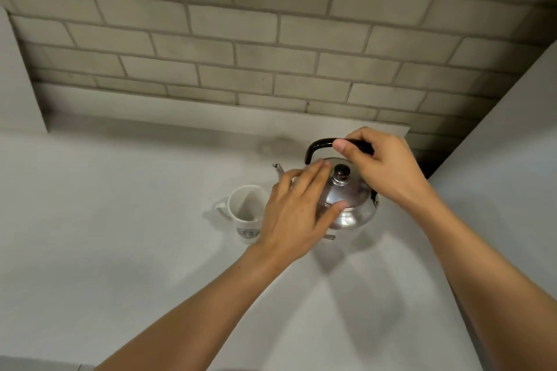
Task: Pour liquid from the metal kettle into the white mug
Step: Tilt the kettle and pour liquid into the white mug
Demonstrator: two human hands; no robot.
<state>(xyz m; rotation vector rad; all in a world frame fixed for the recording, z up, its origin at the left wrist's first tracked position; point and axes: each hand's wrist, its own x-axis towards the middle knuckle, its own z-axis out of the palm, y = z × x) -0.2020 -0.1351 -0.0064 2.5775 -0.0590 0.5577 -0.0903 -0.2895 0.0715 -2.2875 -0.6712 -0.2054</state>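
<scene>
A shiny metal kettle [352,205] with a black arched handle and a black lid knob stands on the white counter [120,235], its thin spout pointing left and away. My right hand [382,166] is closed around the top of the black handle. My left hand [295,214] lies flat against the kettle's left side and lid, fingers spread, thumb on the body. Just left of the kettle stands a white mug [245,211], upright, its handle turned left and a dark print near its base. My left hand hides the mug's right edge.
A grey brick wall [271,39] rises right behind the counter. A white wall panel [497,175] closes in on the right, and another white panel [18,84] stands at the far left.
</scene>
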